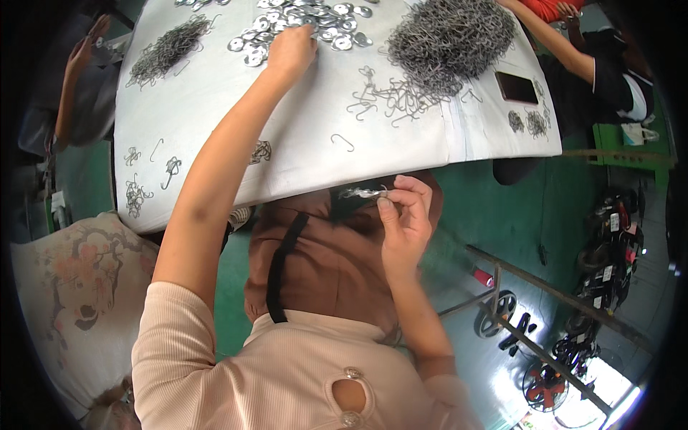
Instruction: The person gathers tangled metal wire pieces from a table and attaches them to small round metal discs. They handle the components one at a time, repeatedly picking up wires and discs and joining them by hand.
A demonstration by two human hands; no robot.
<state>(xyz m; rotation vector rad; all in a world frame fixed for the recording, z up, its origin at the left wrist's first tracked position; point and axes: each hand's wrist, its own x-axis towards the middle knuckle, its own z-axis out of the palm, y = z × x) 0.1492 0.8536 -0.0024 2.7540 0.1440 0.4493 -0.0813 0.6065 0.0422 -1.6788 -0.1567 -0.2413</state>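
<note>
My left hand [292, 54] reaches over the white-covered table into a heap of round silver metal discs [337, 32] with holes in their middles. Its fingers are curled down at the near side of the heap, and what they pinch is hidden. Just off the table's near edge, above my lap, my right hand [407, 218] pinches a thin wire hook between thumb and fingers. Shiny silver pieces [360, 193] hang at the hook, blurred. A single wire hook [342, 142] lies on the cloth between my hands.
A large pile of wire hooks [455, 43] sits at the far right, a smaller pile [172, 50] at the far left. A dark phone [517, 87] lies near the right edge. Small hook clusters [135, 197] dot the near left. Other people sit at both sides.
</note>
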